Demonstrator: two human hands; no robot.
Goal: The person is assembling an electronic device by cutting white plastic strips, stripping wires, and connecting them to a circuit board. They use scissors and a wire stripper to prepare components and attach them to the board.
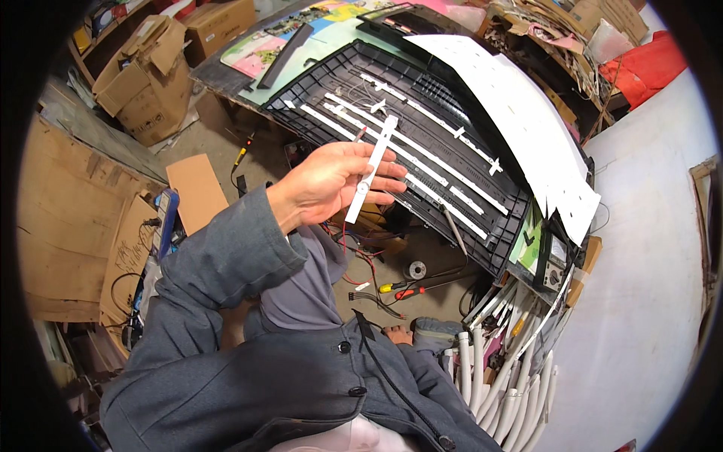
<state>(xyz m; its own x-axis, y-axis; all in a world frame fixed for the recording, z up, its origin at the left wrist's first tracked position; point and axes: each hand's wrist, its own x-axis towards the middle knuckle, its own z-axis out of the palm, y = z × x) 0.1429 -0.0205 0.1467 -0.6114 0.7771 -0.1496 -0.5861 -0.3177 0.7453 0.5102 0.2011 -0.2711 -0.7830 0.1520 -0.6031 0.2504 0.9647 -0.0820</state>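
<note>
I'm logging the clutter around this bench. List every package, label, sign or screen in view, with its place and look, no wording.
Cardboard boxes: upper left on the floor, brown, flaps open.
Closed cardboard box: top left, brown.
Flattened cardboard sheet: left of the left hand, tan rectangle.
Meter: right, under the white sheet, dark case with a pale dial face.
No sign is visible.

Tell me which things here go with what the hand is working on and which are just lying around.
In use: left hand; white strip it holds; open black panel with more strips.
Lying about: cardboard boxes; screwdrivers; white tubes.
</note>
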